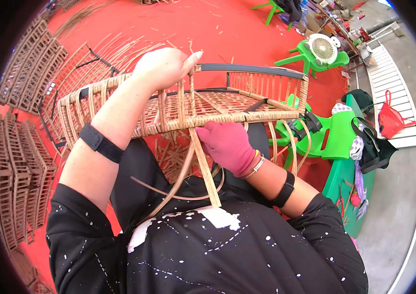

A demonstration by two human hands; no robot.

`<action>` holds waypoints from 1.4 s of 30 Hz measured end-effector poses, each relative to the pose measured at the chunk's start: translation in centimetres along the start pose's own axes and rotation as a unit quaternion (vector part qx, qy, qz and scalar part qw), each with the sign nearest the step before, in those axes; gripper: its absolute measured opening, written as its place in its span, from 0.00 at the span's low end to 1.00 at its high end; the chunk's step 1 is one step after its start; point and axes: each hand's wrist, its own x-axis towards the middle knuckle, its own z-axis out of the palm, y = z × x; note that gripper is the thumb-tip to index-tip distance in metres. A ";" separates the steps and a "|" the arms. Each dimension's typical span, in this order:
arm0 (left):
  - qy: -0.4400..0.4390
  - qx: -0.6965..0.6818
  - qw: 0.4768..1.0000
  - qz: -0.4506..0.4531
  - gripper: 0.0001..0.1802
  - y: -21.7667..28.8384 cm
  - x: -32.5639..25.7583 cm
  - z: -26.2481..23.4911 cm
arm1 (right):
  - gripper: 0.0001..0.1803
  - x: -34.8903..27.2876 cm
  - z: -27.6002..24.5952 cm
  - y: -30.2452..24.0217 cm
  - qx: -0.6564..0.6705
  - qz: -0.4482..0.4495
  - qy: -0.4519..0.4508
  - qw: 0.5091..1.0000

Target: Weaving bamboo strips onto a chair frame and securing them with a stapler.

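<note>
A half-woven wicker basket (247, 116) with a black frame bar along its top rests across my lap. My bare left hand (164, 68) is closed over its upper rim, the thumb beside an upright wrapped strand. Below the lower wrapped edge, my right hand (225, 147) in a pink glove is closed in a pinch at a flat rattan strip (205, 171). That strip hangs down toward my shirt. What lies inside the gloved fingers is partly hidden. Another long rattan strip (173, 188) curves away to the left, and several loose ends hang at the basket's right.
Stacks of woven baskets (16, 171) stand at the left on a red floor (144, 24) strewn with strips. To the right are a green chair (333, 132), a white fan (323, 48) on a green stool, a green table (333, 181) and a red bag (392, 120).
</note>
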 end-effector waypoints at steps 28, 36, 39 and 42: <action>0.004 0.000 1.000 0.005 0.36 0.3 -0.2 0.0 | 0.09 1.5 -2.0 0.5 0.051 -0.111 -0.006 0.992; 0.007 0.008 1.000 0.016 0.35 0.1 -0.4 -0.7 | 0.17 -0.5 -4.2 0.2 0.102 -0.101 0.058 0.988; -0.004 0.016 1.000 0.022 0.35 -0.1 0.0 -0.3 | 0.12 0.7 -6.0 -0.1 0.098 -0.095 0.075 0.988; -0.002 0.021 1.000 0.022 0.36 -0.2 0.1 0.1 | 0.08 2.2 -7.3 0.3 0.120 -0.117 0.066 0.984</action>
